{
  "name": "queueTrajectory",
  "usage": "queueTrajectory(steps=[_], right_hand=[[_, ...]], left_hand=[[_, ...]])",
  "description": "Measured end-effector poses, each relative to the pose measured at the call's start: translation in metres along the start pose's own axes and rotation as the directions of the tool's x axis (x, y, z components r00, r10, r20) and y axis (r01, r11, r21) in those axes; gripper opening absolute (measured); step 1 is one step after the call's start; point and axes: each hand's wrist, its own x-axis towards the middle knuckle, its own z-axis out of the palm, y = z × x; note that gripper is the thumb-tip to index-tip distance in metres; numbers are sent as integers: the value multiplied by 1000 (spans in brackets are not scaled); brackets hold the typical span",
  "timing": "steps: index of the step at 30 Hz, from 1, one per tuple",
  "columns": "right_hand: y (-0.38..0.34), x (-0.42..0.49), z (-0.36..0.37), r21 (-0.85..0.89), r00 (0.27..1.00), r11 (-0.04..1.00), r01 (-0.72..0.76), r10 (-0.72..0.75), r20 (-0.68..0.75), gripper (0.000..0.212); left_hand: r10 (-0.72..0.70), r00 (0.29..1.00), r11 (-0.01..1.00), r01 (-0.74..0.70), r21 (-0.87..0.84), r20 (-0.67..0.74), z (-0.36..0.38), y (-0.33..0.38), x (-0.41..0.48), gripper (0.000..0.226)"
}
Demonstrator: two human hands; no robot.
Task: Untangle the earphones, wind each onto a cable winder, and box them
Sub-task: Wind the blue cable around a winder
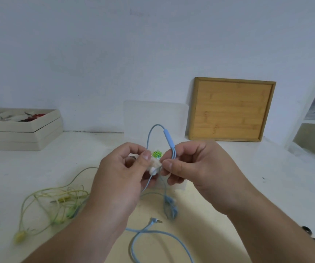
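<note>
Pinching small white cable winder in left hand, thin light-blue earphone cable pinched in right hand, both above white counter. Best wound under light steady tension, laying turns side by side.

Findings, colour and pattern only.

- Light blue earphones, centre: plain, one shade from inline remote to plug.
- Yellow earphones, 8 o'clock: pale yellow cable with green parts (blur hides finer detail).
- Cable winder, centre: white.
- Small item, just past the winder: bright green and white stripes.
- Tray, 2 o'clock: honey-brown bamboo, plank grain, darker rim.
- Stacked boxes, 10 o'clock: cream, with red and dark contents.
- Table: white, with a cream-yellow patch at 6 o'clock.
- Wall: pale bluish white.
</note>
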Motion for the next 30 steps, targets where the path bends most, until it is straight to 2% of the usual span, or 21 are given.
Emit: queueTrajectory(steps=[5,8,11,14,19,27,30], right_hand=[[2,1,-1,-103,998,995,14,-20,-61,8],[0,1,-2,-77,995,996,36,-43,-92,6],[-1,1,-4,-37,989,997,61,-65,-133,8],[-4,1,-4,67,991,996,66,-58,-122,4],[-7,1,-5,147,989,985,87,-68,-130,15],[-9,0,-6,201,988,977,78,-49,-145,13],[-11,1,-7,254,981,963,86,-37,-192,9]], left_hand=[[48,995,996,-53,67,87,1,4,-1,21],[19,981,999,-27,39,195,-3,9,-1,4],[28,957,999,-35,18,289,-9,9,1,29],[52,937,999,-54,-5,345,-12,13,0,41],[73,927,996,-88,25,367,-11,16,-1,37],[73,931,993,-99,56,357,-8,18,-5,29],[68,934,992,-100,73,352,-6,18,-6,30]])
